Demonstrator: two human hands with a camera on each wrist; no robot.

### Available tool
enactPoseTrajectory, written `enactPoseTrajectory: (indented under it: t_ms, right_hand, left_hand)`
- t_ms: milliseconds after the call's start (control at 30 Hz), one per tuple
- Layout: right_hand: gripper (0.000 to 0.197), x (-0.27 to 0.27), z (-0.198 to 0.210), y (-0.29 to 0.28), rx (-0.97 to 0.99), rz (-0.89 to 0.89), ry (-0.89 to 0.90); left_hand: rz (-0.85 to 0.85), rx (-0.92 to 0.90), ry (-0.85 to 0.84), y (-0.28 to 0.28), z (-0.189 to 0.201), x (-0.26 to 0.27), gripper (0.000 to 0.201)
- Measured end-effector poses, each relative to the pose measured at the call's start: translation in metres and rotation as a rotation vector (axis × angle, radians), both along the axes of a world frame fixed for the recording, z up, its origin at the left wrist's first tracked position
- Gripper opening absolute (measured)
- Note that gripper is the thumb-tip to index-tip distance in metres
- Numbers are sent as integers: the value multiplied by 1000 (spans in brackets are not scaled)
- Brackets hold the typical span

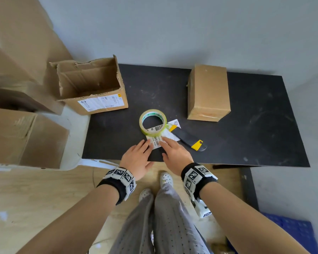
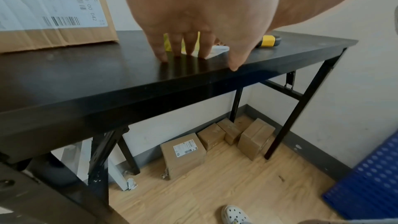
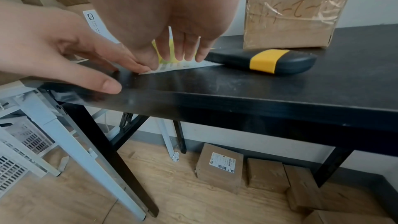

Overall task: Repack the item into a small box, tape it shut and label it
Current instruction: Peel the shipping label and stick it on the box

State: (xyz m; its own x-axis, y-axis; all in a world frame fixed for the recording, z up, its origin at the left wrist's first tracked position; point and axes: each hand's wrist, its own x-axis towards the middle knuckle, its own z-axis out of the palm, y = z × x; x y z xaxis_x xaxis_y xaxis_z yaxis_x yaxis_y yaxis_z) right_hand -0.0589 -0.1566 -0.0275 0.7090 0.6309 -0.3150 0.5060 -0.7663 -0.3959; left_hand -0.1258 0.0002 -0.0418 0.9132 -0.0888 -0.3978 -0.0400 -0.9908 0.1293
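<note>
Both forearms reach forward to the label [image 1: 159, 139] at the near table edge, the left hand [image 1: 138, 158] flat with straight fingers on the label's left end, the right hand [image 1: 174, 153] beside it, fingertips [image 3: 189, 57] pressing down on the label's right part.

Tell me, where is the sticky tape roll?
In the head view the tape roll lies flat mid-table, on the far end of the white label, just left of the yellow and black knife.
</note>
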Motion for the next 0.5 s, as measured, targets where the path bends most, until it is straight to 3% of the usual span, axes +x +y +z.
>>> enactPoseTrajectory:
  t_ms: [200,333,500]
  right_hand:
    - [54,2,-6,-4,-44,40,16]
    - [57,0,-12,-9,-43,88,-9]
    - [61,-4,-21,-19,-46,134,-41]
  left_hand:
    - [-89,-7,-39,-1,-3,-2,61]
    - [-100,-14,-120,-1,-3,5,73]
    - [-129,14,-140,-1,-9,8,64]
